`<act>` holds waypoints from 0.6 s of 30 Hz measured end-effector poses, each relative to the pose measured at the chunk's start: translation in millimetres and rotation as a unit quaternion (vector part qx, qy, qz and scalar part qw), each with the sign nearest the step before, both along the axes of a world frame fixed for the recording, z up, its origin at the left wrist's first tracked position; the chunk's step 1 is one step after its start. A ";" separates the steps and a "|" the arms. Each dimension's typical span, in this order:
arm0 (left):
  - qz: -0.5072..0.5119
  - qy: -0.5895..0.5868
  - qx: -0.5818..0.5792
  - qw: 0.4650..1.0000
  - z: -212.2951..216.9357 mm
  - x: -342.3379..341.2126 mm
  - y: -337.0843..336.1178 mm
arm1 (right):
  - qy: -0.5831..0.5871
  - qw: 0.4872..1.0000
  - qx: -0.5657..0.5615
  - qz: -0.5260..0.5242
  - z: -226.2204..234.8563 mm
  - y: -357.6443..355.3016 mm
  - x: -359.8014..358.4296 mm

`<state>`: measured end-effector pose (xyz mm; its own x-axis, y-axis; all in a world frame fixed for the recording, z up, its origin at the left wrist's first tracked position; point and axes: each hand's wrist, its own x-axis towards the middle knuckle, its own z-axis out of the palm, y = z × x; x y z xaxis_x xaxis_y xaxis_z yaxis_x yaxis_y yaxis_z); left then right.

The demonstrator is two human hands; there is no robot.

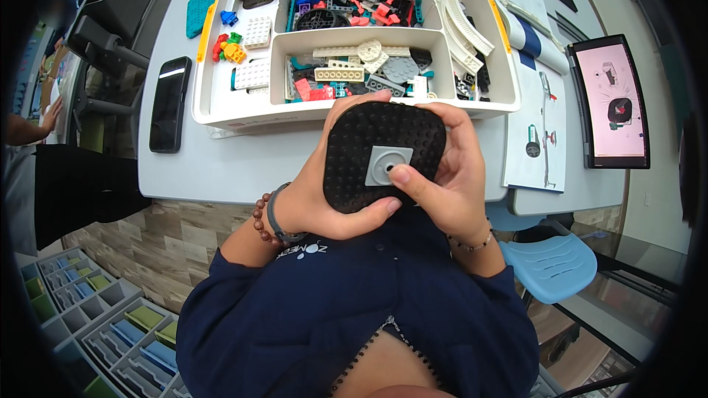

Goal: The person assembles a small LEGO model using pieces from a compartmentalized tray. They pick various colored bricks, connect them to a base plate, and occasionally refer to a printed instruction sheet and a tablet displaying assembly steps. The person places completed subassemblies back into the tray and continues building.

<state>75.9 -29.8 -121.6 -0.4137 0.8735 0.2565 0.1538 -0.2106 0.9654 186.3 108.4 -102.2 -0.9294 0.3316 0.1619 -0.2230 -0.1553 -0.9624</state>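
Observation:
Between both hands, close to my chest, is a black studded baseplate (356,129) with rounded corners. A light grey square piece with a round centre (380,163) sits on its face, slightly tilted against the plate's edges. My left hand (313,191) grips the plate's left side, thumb along the lower edge and the other fingers mostly hidden behind. My right hand (456,177) wraps round the right edge, its thumb tip pressing on the grey piece. Just beyond the hands stands a white sorting tray (254,110) full of building bricks.
A black phone (170,105) lies on the table left of the tray. To the right are an open instruction booklet (546,133) and a tablet (611,102) showing a building step. A blue chair (549,265) stands at the lower right. Another person's hand (51,116) shows far left.

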 end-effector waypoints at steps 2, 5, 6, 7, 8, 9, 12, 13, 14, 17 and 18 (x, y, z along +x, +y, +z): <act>0.000 0.001 0.006 1.000 -0.1 -0.9 0.8 | 0.003 0.999 -0.037 0.003 -0.5 1.5 -0.9; -0.005 -0.038 0.040 0.998 -1.7 -2.3 2.6 | -0.013 0.996 -0.094 -0.005 -3.4 3.7 -1.0; -0.018 -0.068 0.059 0.996 -1.6 -4.6 2.8 | -0.022 0.993 -0.112 -0.011 -3.8 4.6 -0.7; -0.016 -0.088 0.070 0.994 -1.1 -5.0 2.7 | -0.007 0.997 -0.079 -0.022 -6.0 4.9 -0.2; -0.014 -0.108 0.081 0.991 -0.4 -5.4 2.7 | 0.008 0.998 -0.045 -0.034 -9.3 4.8 0.7; 0.005 -0.120 0.084 0.989 0.3 -4.8 1.5 | 0.023 0.999 -0.013 -0.043 -11.7 4.0 1.1; 0.100 -0.038 0.040 0.994 -3.5 -5.3 -1.8 | 0.035 0.994 0.083 -0.062 -8.7 -1.5 5.7; 0.137 0.009 0.016 0.990 -3.6 -5.6 -2.4 | 0.040 0.993 0.091 -0.071 -9.5 -3.5 6.8; 0.148 -0.035 0.039 0.988 0.1 -2.0 1.9 | 0.044 0.991 0.099 -0.081 -10.6 -5.6 7.6; 0.157 -0.082 -0.019 0.984 9.8 2.8 5.4 | 0.045 0.979 0.147 -0.131 -15.8 -8.3 7.8; 0.170 -0.057 0.005 0.984 8.6 3.8 7.0 | 0.044 0.974 0.167 -0.148 -18.3 -8.8 7.3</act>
<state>79.7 -22.8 -113.0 -0.7085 0.6768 0.1997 0.1085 -0.1751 0.9785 193.6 99.6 -120.5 -0.7787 0.4989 0.3804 -0.2937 0.2459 -0.9237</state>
